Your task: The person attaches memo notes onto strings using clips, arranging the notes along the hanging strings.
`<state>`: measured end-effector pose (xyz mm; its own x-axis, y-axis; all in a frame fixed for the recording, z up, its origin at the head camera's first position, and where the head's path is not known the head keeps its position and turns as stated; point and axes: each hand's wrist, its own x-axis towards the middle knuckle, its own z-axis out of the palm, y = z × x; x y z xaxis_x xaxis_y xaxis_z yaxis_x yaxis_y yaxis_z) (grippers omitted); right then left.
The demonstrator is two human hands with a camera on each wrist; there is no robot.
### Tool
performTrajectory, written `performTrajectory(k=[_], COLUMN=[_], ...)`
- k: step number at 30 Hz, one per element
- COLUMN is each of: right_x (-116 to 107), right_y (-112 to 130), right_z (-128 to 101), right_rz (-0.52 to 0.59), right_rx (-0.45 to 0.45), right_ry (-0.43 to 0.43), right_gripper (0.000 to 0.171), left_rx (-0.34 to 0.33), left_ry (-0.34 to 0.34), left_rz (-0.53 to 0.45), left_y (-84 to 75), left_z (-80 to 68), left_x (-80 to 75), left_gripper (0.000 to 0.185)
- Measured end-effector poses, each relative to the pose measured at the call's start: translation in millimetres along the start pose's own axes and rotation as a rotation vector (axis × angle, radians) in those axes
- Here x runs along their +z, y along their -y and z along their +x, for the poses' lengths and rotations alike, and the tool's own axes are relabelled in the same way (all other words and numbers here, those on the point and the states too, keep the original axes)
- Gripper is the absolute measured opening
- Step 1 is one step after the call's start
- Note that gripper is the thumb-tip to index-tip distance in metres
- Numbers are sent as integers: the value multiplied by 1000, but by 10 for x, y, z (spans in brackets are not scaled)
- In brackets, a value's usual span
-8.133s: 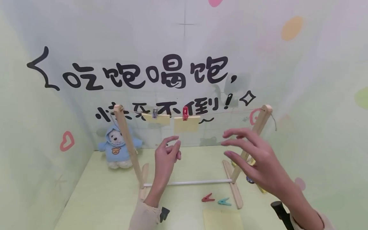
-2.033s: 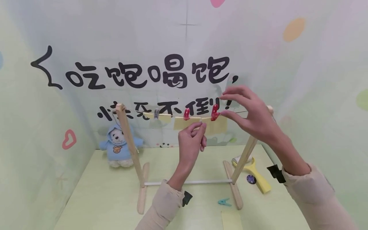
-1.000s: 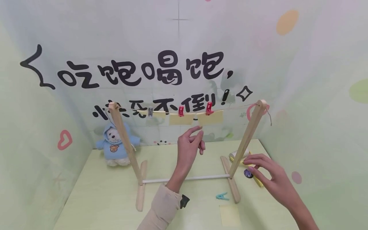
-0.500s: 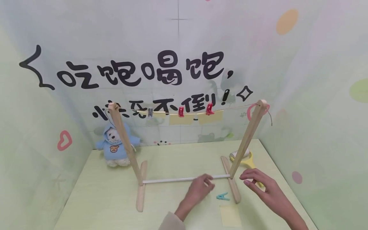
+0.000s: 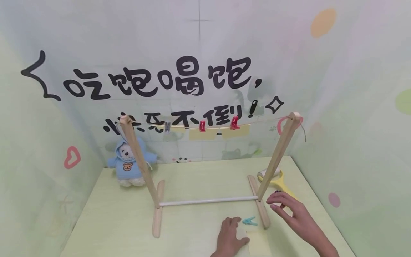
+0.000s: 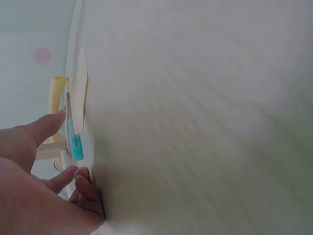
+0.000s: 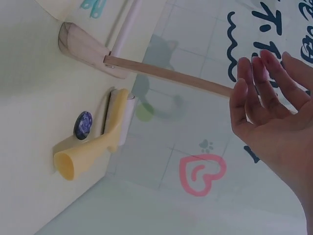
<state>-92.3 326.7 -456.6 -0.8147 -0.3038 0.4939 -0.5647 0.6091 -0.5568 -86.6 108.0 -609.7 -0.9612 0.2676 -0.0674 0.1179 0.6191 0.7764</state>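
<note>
My left hand (image 5: 228, 237) is low over the table, fingers spread, its thumb at the left edge of a yellow paper sheet (image 5: 260, 244). Just beyond its fingertips lies a teal clothespin (image 5: 249, 221), also visible in the left wrist view as a teal clothespin (image 6: 76, 146). My right hand (image 5: 297, 216) hovers with loosely bent fingers right of the wooden rack (image 5: 277, 157), holding nothing. On the rack's string hang three yellow papers, held by a grey clip (image 5: 167, 127), a red clip (image 5: 202, 126) and another red clip (image 5: 235, 122).
A yellow-handled lint roller (image 7: 90, 147) and a dark blue round object (image 7: 83, 125) lie right of the rack. A plush toy in a blue hoodie (image 5: 130, 166) sits behind the left post. A white bar (image 5: 208, 201) joins the rack's feet low down.
A third paper now hangs from the string under a red clip taken from the table. My left hand has dropped from the string to the sheet; my right hand has come down beside the rack.
</note>
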Motion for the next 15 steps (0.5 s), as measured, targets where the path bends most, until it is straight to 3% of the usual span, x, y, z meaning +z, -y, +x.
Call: performTrajectory(k=[4, 7, 11, 15], right_x=[54, 146, 340, 526], right_y=[-151, -287, -468, -597], right_z=[-28, -68, -138, -205], right_rz=[-80, -114, -131, -196], right_rx=[19, 64, 113, 185], right_ry=[-44, -19, 110, 267], right_gripper=[36, 32, 26, 34], left_rx=[19, 31, 37, 47], left_ry=[-54, -114, -181, -187], left_rz=[153, 287, 368, 324], left_y=[5, 18, 38, 38], left_z=[-29, -45, -58, -48], left_x=[124, 213, 273, 251], left_gripper=[67, 70, 66, 57])
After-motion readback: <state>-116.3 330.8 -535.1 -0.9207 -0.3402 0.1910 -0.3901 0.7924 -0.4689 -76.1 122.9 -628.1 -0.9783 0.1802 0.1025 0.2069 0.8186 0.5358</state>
